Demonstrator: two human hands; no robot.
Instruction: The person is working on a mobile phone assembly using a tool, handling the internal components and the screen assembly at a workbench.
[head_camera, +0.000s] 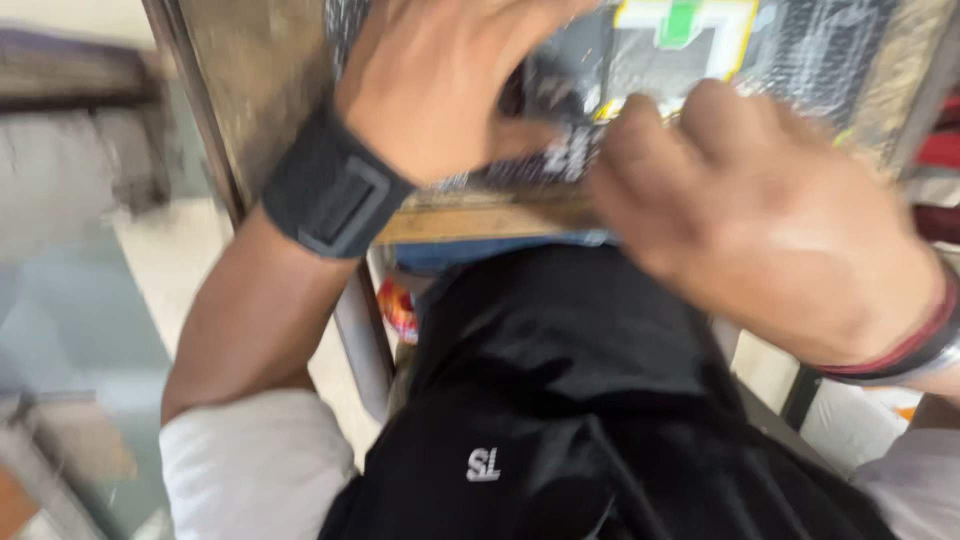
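Both hands press a bubble-wrapped pack (640, 60) at the desk (470, 215) edge. Left hand (450, 80) lies spread flat, fingers apart. Right hand (760, 210) curls at the pack's near edge; its grip is too blurred to tell.

pale floor (170, 260), metal table leg (365, 330) (blurred)

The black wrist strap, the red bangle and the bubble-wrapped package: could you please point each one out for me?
black wrist strap (330, 190), head view, on its buckle panel, left wrist.
red bangle (925, 335), head view, on its band, right wrist.
bubble-wrapped package (820, 50), head view, on its wrapped upper right part.
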